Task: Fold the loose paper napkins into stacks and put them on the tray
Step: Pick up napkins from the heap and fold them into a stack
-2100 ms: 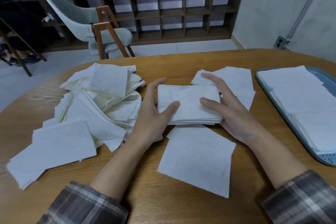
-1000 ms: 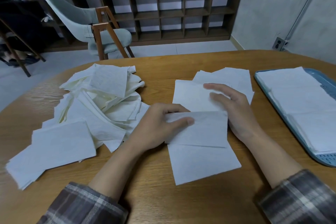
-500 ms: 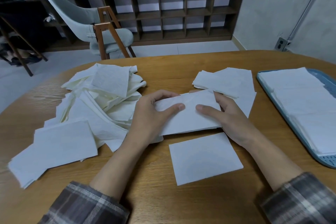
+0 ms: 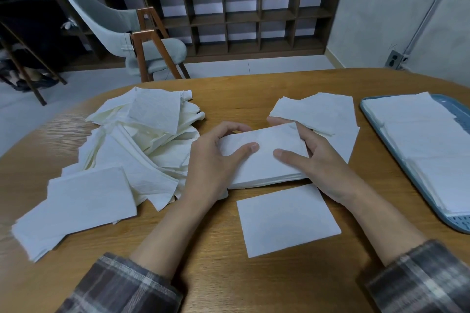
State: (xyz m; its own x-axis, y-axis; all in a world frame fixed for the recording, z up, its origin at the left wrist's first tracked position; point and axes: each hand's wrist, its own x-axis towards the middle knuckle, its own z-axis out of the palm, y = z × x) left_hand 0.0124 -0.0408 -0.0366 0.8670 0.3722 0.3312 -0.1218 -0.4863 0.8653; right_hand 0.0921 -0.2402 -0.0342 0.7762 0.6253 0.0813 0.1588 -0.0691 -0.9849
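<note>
1. On the left side of the tabletop (image 4: 229,274) sits a big messy pile (image 4: 142,140) of loose napkins. A flatter heap (image 4: 84,201) lies by the near-left edge. Both are close to reach (handy, I think, for grabbing more).
2. The left hand (image 4: 216,160) grips the left end of the stack (image 4: 264,157). Its thumb lies on top and its fingers curl over the far side.
3. The stack is in the middle of the tabletop, between both hands. It is not on the tray yet.
4. One folded napkin (image 4: 287,218) lies flat just in front of the stack, toward the near edge.
5. The right hand (image 4: 318,160) clamps the right end the same way. I think the two hands squeeze to make the edges line up.
6. A small pile (image 4: 320,112) rests behind the right hand.
7. The tray (image 4: 457,223) sits at the right edge. White sheets (image 4: 419,129) lie flat in it and cover most of it.
</note>
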